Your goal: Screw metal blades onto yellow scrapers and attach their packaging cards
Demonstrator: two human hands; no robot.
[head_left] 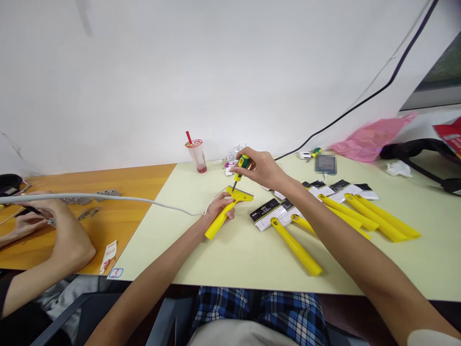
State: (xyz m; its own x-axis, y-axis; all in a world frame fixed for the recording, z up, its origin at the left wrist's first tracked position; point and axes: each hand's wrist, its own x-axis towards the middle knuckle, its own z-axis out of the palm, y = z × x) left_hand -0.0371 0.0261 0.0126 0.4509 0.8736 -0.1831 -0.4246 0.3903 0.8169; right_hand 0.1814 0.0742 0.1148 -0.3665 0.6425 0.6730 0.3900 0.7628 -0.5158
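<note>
My left hand (220, 207) is closed around a yellow scraper (220, 222), whose wide head points away from me and whose handle slants toward my lap. From above, my right hand (257, 166) grips a screwdriver (238, 176) with a green and yellow handle. The screwdriver stands nearly upright, its tip at the scraper's head; whether it sits in a screw is too small to tell. To the right of the scraper lie several yellow handles (297, 247) and black-and-white packets (268, 214), partly hidden by my right forearm.
A plastic cup (198, 158) with a red straw stands near the wall. Along the back right are a blurred-out device (326, 164) and a pink bag (374, 139). A grey cable (137, 199) crosses from the left. A co-worker's hands (39, 216) are over the wooden table (144, 185).
</note>
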